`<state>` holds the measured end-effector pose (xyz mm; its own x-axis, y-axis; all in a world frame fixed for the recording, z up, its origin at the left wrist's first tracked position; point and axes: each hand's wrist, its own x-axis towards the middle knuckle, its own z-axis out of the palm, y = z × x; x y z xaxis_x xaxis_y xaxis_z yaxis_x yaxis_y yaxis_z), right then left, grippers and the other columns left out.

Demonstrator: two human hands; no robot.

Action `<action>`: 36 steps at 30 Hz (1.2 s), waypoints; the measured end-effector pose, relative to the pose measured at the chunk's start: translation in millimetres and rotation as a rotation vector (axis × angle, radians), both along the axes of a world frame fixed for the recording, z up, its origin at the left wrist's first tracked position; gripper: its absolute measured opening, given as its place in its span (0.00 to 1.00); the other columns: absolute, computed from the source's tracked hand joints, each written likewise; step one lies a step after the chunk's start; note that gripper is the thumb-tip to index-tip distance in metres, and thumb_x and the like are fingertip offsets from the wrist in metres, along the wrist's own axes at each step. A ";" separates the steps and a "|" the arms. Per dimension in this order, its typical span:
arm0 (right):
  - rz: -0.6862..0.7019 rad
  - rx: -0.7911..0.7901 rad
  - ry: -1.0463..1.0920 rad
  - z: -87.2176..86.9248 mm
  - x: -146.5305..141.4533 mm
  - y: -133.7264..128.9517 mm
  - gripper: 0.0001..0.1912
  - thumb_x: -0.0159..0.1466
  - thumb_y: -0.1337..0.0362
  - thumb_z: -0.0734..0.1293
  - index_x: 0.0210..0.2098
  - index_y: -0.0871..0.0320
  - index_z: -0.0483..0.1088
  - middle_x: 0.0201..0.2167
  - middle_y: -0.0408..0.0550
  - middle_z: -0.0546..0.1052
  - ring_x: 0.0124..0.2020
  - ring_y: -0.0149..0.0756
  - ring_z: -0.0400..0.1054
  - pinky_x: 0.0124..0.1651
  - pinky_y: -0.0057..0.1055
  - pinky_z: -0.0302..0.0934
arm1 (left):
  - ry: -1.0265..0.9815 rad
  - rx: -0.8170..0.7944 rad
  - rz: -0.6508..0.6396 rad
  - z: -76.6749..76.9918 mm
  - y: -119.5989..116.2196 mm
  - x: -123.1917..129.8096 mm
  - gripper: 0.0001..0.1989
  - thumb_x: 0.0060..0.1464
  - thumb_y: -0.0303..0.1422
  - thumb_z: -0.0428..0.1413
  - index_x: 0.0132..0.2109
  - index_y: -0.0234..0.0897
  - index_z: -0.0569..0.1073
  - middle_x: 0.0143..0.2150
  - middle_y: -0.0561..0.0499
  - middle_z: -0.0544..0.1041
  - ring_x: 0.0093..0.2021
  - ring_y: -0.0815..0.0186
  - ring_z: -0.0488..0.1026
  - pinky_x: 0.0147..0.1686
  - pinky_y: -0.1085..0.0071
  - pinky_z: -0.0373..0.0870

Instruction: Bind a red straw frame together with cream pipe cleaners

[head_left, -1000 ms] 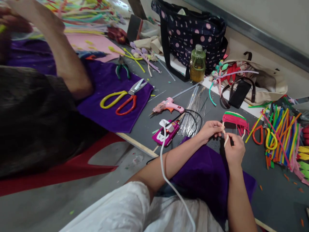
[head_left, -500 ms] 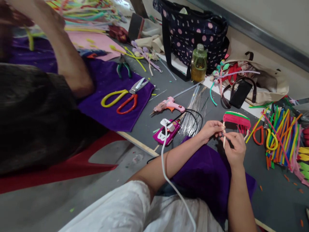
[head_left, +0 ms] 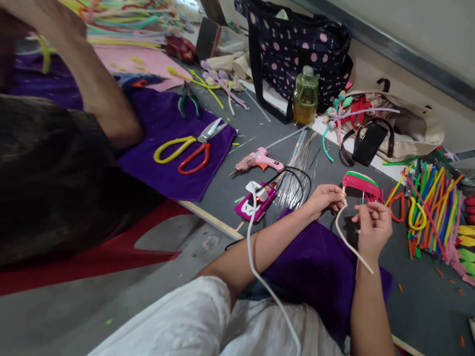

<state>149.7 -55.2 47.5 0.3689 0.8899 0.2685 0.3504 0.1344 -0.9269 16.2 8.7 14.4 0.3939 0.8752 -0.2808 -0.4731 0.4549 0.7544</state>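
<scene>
A small watermelon-like piece of pink, green and cream pipe cleaners [head_left: 359, 183] is held up over the table. At its left end, my left hand [head_left: 326, 200] is closed in a pinch on a cream pipe cleaner [head_left: 347, 238], whose loose tail curves down toward my right wrist. My right hand [head_left: 374, 225] is just below the piece, its thumb and fingers drawn together beside a thin pale stem or wire [head_left: 362, 198]. What lies between those fingertips is too small to make out. Pink ends hang from the piece behind my right fingers.
A pink glue gun [head_left: 260, 160] and magenta power strip [head_left: 256, 202] lie left of my hands. Scissors [head_left: 198, 146] and pliers [head_left: 189, 104] rest on purple cloth near another person's arm [head_left: 104, 99]. A bottle [head_left: 306, 96] stands behind; coloured pipe cleaners [head_left: 434, 207] lie right.
My right hand has moved right, away from the cream pipe cleaner, whose tail now hangs free in a curve. My left hand keeps its pinch in nearly the same place.
</scene>
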 end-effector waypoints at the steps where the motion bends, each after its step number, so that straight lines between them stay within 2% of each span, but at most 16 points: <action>1: 0.028 -0.011 -0.097 -1.2 2.0 1.2 0.10 0.61 0.59 0.65 0.40 0.58 0.66 0.30 0.45 0.75 0.23 0.30 0.67 0.29 0.28 0.62 | -0.004 -0.005 -0.001 0.1 -0.1 -0.1 0.15 0.43 0.35 0.66 0.31 0.29 0.71 0.25 0.47 0.77 0.22 0.71 0.73 0.21 0.79 0.67; 5: 0.223 0.013 -0.554 -4.2 4.5 4.8 0.09 0.61 0.63 0.65 0.41 0.56 0.70 0.38 0.49 0.73 0.38 0.37 0.67 0.42 0.36 0.63 | -0.015 -0.015 0.002 0.4 -0.5 0.0 0.16 0.42 0.36 0.66 0.32 0.29 0.72 0.24 0.48 0.77 0.21 0.71 0.73 0.22 0.78 0.68; 7: 0.279 0.065 -0.686 -4.0 1.2 4.9 0.10 0.61 0.65 0.65 0.42 0.55 0.71 0.40 0.51 0.72 0.43 0.40 0.65 0.47 0.40 0.61 | -0.011 -0.009 0.016 0.6 -0.7 0.3 0.16 0.40 0.35 0.67 0.31 0.29 0.72 0.22 0.51 0.75 0.19 0.73 0.71 0.20 0.79 0.67; 9: 0.277 0.122 -0.729 -3.4 -3.0 4.0 0.07 0.61 0.65 0.65 0.39 0.55 0.72 0.39 0.51 0.72 0.43 0.40 0.65 0.47 0.40 0.61 | -0.016 -0.004 0.026 0.5 -0.7 0.6 0.16 0.39 0.35 0.67 0.31 0.29 0.72 0.22 0.53 0.74 0.18 0.75 0.69 0.19 0.79 0.65; 11: 0.225 0.161 -0.684 -3.2 -6.0 3.0 0.05 0.62 0.64 0.65 0.35 0.55 0.73 0.36 0.49 0.73 0.40 0.39 0.66 0.45 0.37 0.61 | -0.020 0.003 0.022 0.3 -0.5 0.8 0.17 0.38 0.36 0.68 0.31 0.29 0.71 0.23 0.51 0.75 0.19 0.74 0.70 0.19 0.80 0.64; 13: 0.111 0.154 -0.581 -4.0 -6.5 2.5 0.06 0.63 0.62 0.65 0.33 0.56 0.73 0.33 0.48 0.74 0.37 0.37 0.67 0.43 0.34 0.61 | -0.013 0.016 0.004 -0.1 -0.1 0.9 0.18 0.38 0.37 0.67 0.30 0.29 0.71 0.25 0.49 0.77 0.21 0.73 0.72 0.19 0.80 0.64; 17: -0.083 -0.013 -0.406 -7.6 -1.8 3.8 0.12 0.62 0.54 0.65 0.31 0.57 0.71 0.28 0.46 0.75 0.30 0.35 0.68 0.36 0.30 0.61 | 0.008 0.037 -0.022 -0.6 0.0 0.8 0.18 0.39 0.38 0.67 0.31 0.29 0.71 0.25 0.48 0.77 0.21 0.72 0.72 0.19 0.80 0.64; 21: -0.094 -0.162 -0.386 -9.4 2.3 6.4 0.15 0.59 0.51 0.66 0.31 0.57 0.70 0.26 0.45 0.75 0.27 0.35 0.68 0.34 0.30 0.60 | 0.016 0.041 -0.018 -1.0 -0.8 0.9 0.18 0.40 0.38 0.67 0.31 0.29 0.71 0.25 0.48 0.77 0.21 0.73 0.72 0.19 0.80 0.64; 24: -0.137 -0.220 -0.320 -9.1 1.4 7.9 0.18 0.55 0.51 0.69 0.38 0.57 0.67 0.26 0.43 0.75 0.27 0.35 0.69 0.34 0.31 0.60 | 0.018 0.036 -0.015 -1.5 -1.1 1.0 0.18 0.40 0.38 0.67 0.31 0.29 0.71 0.24 0.49 0.77 0.21 0.73 0.72 0.19 0.80 0.65; 27: -0.162 -0.165 -0.095 -8.2 -2.9 8.4 0.25 0.52 0.54 0.72 0.43 0.56 0.61 0.23 0.40 0.74 0.26 0.34 0.70 0.34 0.30 0.61 | 0.018 0.030 -0.011 -1.6 -0.8 1.3 0.18 0.40 0.38 0.67 0.32 0.29 0.71 0.25 0.49 0.77 0.21 0.73 0.72 0.20 0.79 0.65; 31: -0.098 -0.095 0.215 -5.9 -9.9 7.4 0.23 0.54 0.55 0.71 0.43 0.56 0.58 0.23 0.41 0.76 0.20 0.29 0.66 0.27 0.26 0.60 | 0.025 0.027 -0.020 -1.4 -0.3 1.6 0.18 0.40 0.38 0.67 0.31 0.29 0.71 0.25 0.49 0.77 0.21 0.73 0.72 0.20 0.79 0.65; 34: -0.080 -0.063 0.272 -4.6 -11.7 6.8 0.21 0.56 0.56 0.70 0.43 0.56 0.59 0.28 0.45 0.79 0.16 0.25 0.62 0.23 0.24 0.57 | 0.029 0.033 -0.022 -1.1 -0.3 1.3 0.17 0.41 0.38 0.67 0.32 0.29 0.71 0.25 0.48 0.77 0.22 0.72 0.73 0.20 0.79 0.65; 36: -0.072 -0.054 0.245 -5.5 -10.6 6.8 0.22 0.56 0.57 0.70 0.44 0.56 0.58 0.31 0.47 0.80 0.20 0.28 0.67 0.25 0.25 0.60 | 0.028 0.035 -0.016 -1.1 -0.3 1.1 0.17 0.41 0.37 0.67 0.32 0.29 0.71 0.25 0.48 0.77 0.22 0.72 0.73 0.20 0.79 0.66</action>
<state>139.2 -48.4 41.9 0.4803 0.8694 0.1159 0.1214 0.0650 -0.9905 17.3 8.5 13.3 0.4004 0.8783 -0.2611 -0.4447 0.4354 0.7827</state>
